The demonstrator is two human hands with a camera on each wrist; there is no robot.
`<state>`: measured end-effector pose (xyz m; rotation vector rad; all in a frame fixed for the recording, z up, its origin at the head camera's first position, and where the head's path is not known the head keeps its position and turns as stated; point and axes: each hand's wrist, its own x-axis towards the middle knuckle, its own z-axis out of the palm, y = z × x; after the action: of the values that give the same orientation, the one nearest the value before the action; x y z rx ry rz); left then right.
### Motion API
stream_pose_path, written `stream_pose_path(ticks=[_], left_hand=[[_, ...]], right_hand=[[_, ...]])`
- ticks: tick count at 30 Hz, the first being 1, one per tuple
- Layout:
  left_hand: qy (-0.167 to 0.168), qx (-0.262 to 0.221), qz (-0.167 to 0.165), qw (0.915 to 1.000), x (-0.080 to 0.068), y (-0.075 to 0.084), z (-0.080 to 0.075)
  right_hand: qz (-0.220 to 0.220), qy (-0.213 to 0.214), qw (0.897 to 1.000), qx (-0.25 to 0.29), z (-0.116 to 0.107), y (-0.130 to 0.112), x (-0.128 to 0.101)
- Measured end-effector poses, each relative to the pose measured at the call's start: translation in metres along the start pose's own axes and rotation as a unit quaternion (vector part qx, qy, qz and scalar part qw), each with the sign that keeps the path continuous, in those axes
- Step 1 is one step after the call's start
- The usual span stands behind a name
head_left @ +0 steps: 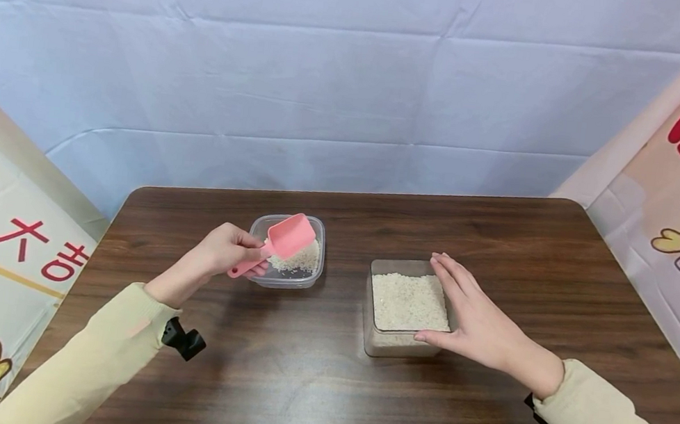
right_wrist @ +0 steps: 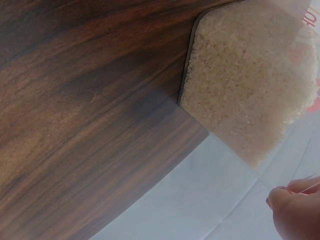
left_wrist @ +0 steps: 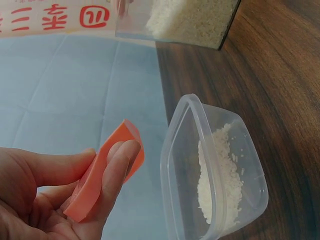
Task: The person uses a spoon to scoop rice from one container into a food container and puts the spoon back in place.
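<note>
My left hand pinches a pink scoop by its handle, thumb on one side and fingers on the other. The scoop's bowl looks bare inside and overlaps a small clear plastic container in the head view. Inside that container lies a thin heap of white rice. To the right stands a deeper, greyish see-through box, filled high with rice. My right hand spans the box's right side and holds it, thumb at the front rim and fingertips at the back corner.
Both containers stand on a dark wood-grain table with rounded far corners. Behind it hangs a pale blue cloth. Printed cartoon sheets flank the sides. A black strap device sits at the left wrist.
</note>
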<state>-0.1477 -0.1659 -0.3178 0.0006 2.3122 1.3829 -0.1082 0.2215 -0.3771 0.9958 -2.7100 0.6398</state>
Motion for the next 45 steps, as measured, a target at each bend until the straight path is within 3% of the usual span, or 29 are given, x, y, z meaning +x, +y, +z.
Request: stream_pose_path(ticks=[24,45], left_hand=[[-0.008,0.001,0.013,0.9999,-0.005,0.016,0.013],[-0.027,0.011,0.054,0.9981,-0.013,0.033,0.029]], right_hand=[[0.002,0.001,1.0,-0.002,-0.001,-0.001,-0.001],[-0.003,0.002,1.0,0.0,0.0,0.0,0.0]])
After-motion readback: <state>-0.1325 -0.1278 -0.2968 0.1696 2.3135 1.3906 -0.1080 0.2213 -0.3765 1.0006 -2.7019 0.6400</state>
